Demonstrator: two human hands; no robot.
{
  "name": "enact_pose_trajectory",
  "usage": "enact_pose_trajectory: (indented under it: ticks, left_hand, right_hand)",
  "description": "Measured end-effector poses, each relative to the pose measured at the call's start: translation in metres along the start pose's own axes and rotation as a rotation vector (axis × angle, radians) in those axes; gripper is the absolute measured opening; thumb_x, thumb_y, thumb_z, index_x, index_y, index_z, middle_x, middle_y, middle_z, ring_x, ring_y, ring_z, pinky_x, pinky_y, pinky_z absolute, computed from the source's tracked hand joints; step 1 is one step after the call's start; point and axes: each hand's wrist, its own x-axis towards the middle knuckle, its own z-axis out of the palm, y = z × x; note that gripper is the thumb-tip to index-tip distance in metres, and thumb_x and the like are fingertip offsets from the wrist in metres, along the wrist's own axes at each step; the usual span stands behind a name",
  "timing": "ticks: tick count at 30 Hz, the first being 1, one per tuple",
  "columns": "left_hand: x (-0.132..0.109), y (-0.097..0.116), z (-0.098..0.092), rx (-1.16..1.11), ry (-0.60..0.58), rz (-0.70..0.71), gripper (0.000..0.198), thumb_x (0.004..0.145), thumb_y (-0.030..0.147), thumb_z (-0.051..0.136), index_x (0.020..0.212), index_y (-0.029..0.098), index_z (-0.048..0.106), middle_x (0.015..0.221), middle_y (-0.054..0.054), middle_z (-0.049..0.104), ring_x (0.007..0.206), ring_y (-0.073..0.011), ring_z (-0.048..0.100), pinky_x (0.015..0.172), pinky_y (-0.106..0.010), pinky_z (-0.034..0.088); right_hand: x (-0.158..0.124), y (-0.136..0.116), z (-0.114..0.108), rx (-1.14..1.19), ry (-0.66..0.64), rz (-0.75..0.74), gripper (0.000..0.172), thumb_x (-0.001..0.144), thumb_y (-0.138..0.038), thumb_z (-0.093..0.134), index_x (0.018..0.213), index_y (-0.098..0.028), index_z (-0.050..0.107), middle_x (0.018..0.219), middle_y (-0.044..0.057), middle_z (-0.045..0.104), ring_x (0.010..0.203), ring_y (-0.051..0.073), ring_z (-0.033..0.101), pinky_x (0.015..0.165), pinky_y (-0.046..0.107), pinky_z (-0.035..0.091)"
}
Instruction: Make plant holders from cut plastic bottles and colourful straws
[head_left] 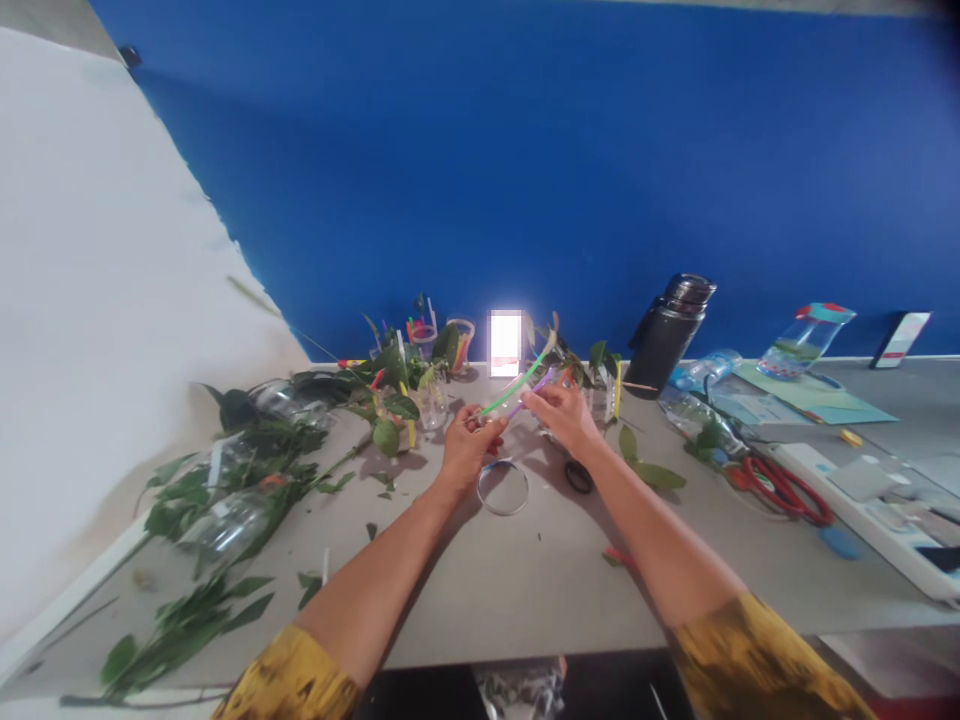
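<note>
Left hand (466, 448) nearly closed, fingertips pinching green plastic straw (517, 385); right hand (564, 415) pinches purple straw (534, 393) alongside; close fingertip grip steadies both; clear plastic ring (502, 488) lies below on grey table (480, 590)

Free room in front of the thin ring (502, 488), out to the grey table's front edge (525, 662). Just behind it, the left hand (469, 448) and right hand (562, 415); farther behind, leafy cuttings (397, 375) and a glass jar (431, 405). Left of it, bottled cuttings (225, 510); right of it, a black loop (578, 477), then red scissors (780, 490).
</note>
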Motion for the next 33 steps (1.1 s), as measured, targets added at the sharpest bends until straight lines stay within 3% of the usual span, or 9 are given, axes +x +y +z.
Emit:
enact_pose_trajectory:
  ticks: [8, 15, 21, 25, 33]
  left_hand:
    - [0.005, -0.002, -0.004, 0.042, -0.006, -0.004, 0.054, 0.063, 0.034, 0.098, 0.103, 0.021, 0.064, 0.071, 0.002, 0.068, 0.054, -0.0139, 0.064, 0.050, -0.025, 0.045]
    - [0.010, -0.004, -0.008, 0.116, -0.030, 0.051, 0.041, 0.066, 0.037, 0.095, 0.091, 0.020, 0.067, 0.061, 0.002, 0.065, 0.052, -0.0152, 0.064, 0.048, -0.024, 0.046]
    - [0.008, -0.001, -0.006, 0.112, -0.040, 0.071, 0.040, 0.065, 0.039, 0.095, 0.088, 0.018, 0.070, 0.069, -0.002, 0.068, 0.056, -0.0175, 0.067, 0.053, -0.027, 0.053]
    - [0.007, 0.003, -0.007, 0.150, -0.041, 0.123, 0.047, 0.064, 0.043, 0.095, 0.095, 0.017, 0.072, 0.073, -0.002, 0.069, 0.060, -0.0182, 0.069, 0.058, -0.030, 0.057]
    - [0.006, 0.003, -0.007, 0.155, -0.118, 0.111, 0.051, 0.064, 0.046, 0.094, 0.101, 0.020, 0.070, 0.087, -0.004, 0.070, 0.073, -0.0196, 0.071, 0.066, -0.034, 0.059]
  right_hand:
    - [0.005, 0.012, 0.005, 0.062, 0.007, 0.075, 0.040, 0.073, -0.057, 0.078, 0.069, -0.018, 0.072, 0.050, -0.003, 0.055, 0.049, 0.012, 0.045, 0.049, 0.026, 0.032]
    - [0.004, 0.010, 0.009, 0.218, 0.025, 0.198, 0.043, 0.066, -0.058, 0.081, 0.068, -0.016, 0.073, 0.045, -0.006, 0.048, 0.046, 0.009, 0.037, 0.046, 0.025, 0.025]
    - [0.002, 0.004, 0.009, 0.237, 0.033, 0.218, 0.043, 0.064, -0.057, 0.082, 0.066, -0.015, 0.074, 0.044, -0.005, 0.048, 0.046, 0.009, 0.037, 0.045, 0.025, 0.024]
    - [0.003, 0.003, 0.007, 0.358, -0.023, 0.205, 0.051, 0.068, -0.065, 0.080, 0.077, -0.014, 0.077, 0.048, -0.005, 0.049, 0.045, 0.008, 0.038, 0.044, 0.025, 0.023]
    - [0.005, 0.008, 0.005, 0.384, 0.059, 0.200, 0.051, 0.064, -0.065, 0.085, 0.070, -0.015, 0.074, 0.043, -0.007, 0.040, 0.044, 0.007, 0.030, 0.043, 0.024, 0.019]
